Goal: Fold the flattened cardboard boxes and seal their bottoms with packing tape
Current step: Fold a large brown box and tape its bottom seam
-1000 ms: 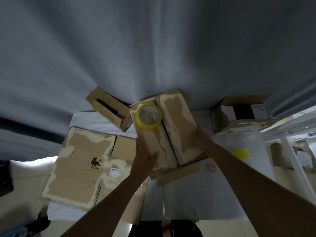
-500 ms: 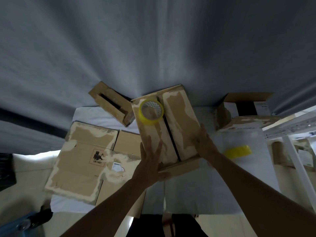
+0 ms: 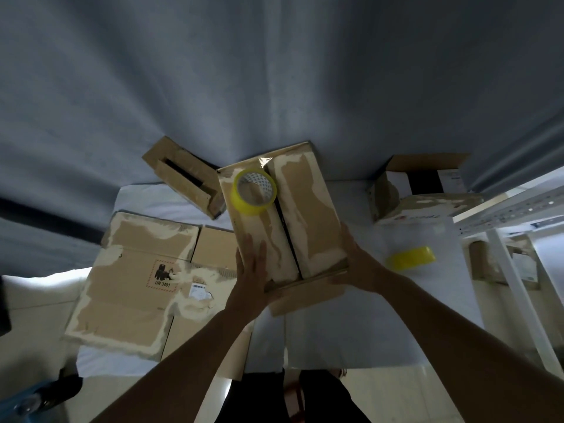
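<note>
Head-worn view, steeply down, close

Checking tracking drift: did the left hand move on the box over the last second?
Yes. The left hand slid along the flap toward the near edge of the box, farther from the yellow tape roll sitting on it.

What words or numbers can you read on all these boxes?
"UN 3481": under a black pictogram in a red hatched frame on the flattened cardboard box at left.
White sticker on that same box: print too small to read.
Red marks on the white box lid at right: too blurred to read.
Label on the open box behind it: too small to read.
</note>
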